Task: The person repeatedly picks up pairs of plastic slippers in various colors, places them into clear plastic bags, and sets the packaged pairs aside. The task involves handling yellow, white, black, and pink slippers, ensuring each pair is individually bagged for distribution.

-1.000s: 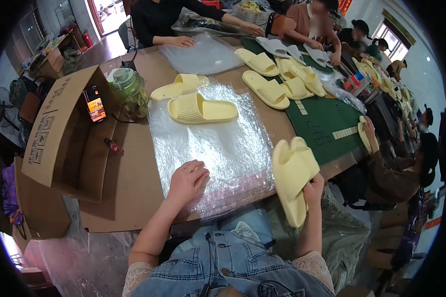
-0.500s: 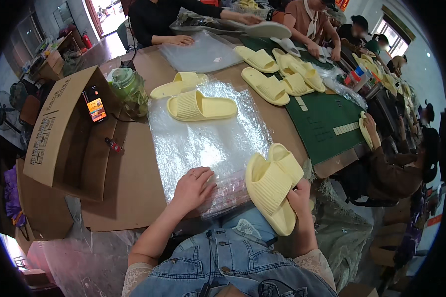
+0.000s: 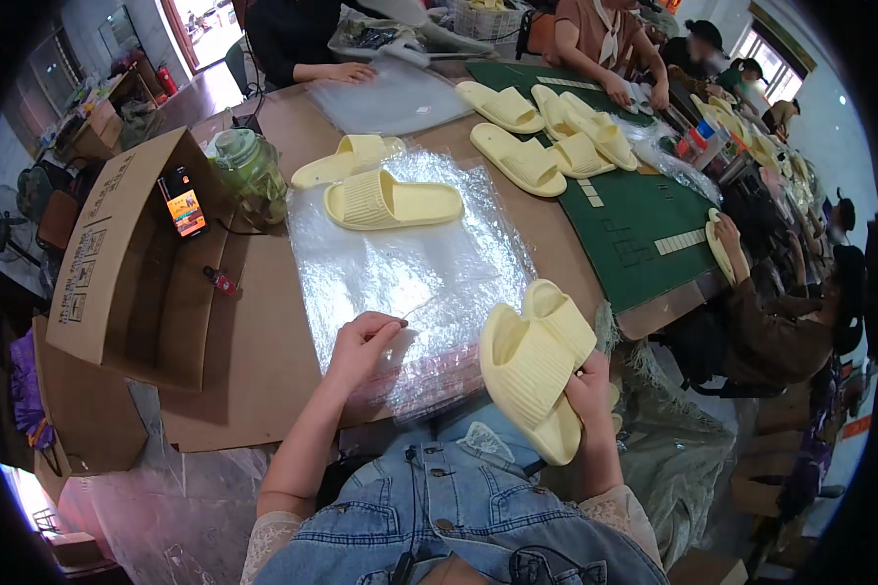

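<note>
Brown corrugated carton (image 3: 98, 244) at nine o'clock: one. Left hand (image 3: 361, 343) at seven: thumb and forefinger pinched together; film caught between, cannot tell. Ribbed yellow slides (image 3: 400, 202) at twelve: two, nearer one bare. Clear plastic bags (image 3: 400, 278) at clock centre: one stack, uncountable, apparently none opened yet. Yellow pair (image 3: 537, 366) at four: two slides, taken up, unbagged, gripped by right hand (image 3: 589, 388). Loose slides (image 3: 519, 158) at one: at least four.
</note>
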{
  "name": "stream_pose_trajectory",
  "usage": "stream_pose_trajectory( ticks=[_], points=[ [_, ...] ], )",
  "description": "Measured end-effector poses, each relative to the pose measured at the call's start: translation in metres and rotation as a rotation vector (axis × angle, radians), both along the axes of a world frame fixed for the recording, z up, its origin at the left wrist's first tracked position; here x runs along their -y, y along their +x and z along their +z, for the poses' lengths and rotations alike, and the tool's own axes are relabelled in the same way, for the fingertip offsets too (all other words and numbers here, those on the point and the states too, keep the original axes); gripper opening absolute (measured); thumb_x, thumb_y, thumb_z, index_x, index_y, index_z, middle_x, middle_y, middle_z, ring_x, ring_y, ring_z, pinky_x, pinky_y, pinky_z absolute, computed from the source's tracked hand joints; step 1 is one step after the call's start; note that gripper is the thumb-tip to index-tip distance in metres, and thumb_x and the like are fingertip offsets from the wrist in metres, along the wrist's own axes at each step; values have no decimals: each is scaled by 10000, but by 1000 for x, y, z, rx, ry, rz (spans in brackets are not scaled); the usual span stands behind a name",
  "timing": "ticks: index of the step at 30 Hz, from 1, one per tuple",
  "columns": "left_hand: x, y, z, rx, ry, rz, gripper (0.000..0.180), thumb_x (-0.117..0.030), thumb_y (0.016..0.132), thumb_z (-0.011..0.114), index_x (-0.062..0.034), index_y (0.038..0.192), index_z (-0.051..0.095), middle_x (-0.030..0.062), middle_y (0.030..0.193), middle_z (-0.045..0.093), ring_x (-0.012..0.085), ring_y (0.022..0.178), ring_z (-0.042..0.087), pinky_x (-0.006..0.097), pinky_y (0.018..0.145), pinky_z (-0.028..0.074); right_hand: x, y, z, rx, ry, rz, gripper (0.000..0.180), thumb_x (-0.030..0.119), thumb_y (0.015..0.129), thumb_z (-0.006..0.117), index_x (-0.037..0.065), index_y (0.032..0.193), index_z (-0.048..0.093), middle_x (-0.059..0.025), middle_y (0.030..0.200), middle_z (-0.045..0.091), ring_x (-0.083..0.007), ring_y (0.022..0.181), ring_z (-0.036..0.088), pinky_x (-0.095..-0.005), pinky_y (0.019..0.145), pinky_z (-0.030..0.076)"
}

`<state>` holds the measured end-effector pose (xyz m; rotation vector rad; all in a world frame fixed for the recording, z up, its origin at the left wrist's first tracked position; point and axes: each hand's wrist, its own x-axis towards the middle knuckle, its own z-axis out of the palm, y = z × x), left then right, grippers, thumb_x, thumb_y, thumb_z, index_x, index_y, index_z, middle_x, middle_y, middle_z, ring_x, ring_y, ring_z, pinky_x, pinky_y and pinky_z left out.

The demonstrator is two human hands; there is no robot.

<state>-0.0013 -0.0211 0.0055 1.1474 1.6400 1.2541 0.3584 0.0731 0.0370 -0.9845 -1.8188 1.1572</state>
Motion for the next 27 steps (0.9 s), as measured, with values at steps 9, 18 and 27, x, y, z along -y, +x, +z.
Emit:
stream_pose_trajectory(
  ticks=[9, 18, 27],
  points=[
    [-9, 55, 60, -312, 191, -80, 188, -93, 887, 701, -66, 1059, 771, 83, 782, 621, 178, 691, 603, 291, 638, 470, 20, -33, 27, 473, 372, 257, 268, 205, 726, 768, 48, 942, 738, -116, 796, 696, -312, 725, 686, -399, 644, 538],
    [-20, 46, 50, -9, 86, 63, 93, -86, 858, 746, -6, 906, 755, 55, 776, 642, 120, 688, 565, 274, 637, 443, 19, -23, 20, 437, 349, 146, 224, 201, 725, 767, 39, 874, 728, -135, 740, 676, -331, 668, 666, -411, 597, 522],
    [-16, 55, 27, -119, 39, -35, 154, -143, 922, 695, -16, 982, 759, 68, 838, 670, 143, 766, 597, 287, 684, 471, 17, 4, 37, 329, 301, -65, 287, 104, 735, 748, 45, 1016, 754, -131, 855, 737, -240, 682, 715, -319, 613, 526]
  ],
)
